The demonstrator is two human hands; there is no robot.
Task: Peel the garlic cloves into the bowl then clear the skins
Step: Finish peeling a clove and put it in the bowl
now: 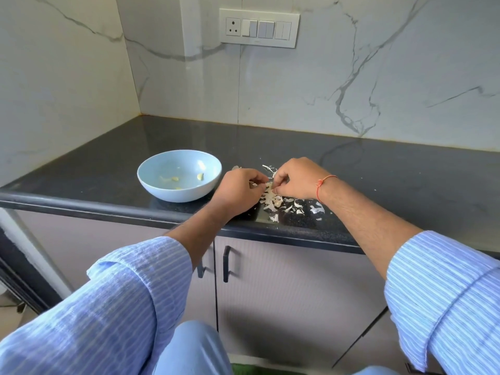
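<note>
A pale blue bowl (151, 182) stands on the black counter, with several peeled garlic cloves (175, 179) lying inside. Just right of the bowl my left hand (239, 190) and my right hand (296, 180) meet, fingers curled, both pinching a garlic piece (268, 187) between them. White papery skins (273, 203) lie in a heap under and in front of the hands, with more scraps (316, 209) scattered to the right.
The black counter (392, 180) runs to the marble walls behind and at the left. A switch panel (259, 27) sits high on the back wall. Below the counter's front edge are cabinet doors with dark handles (226, 263).
</note>
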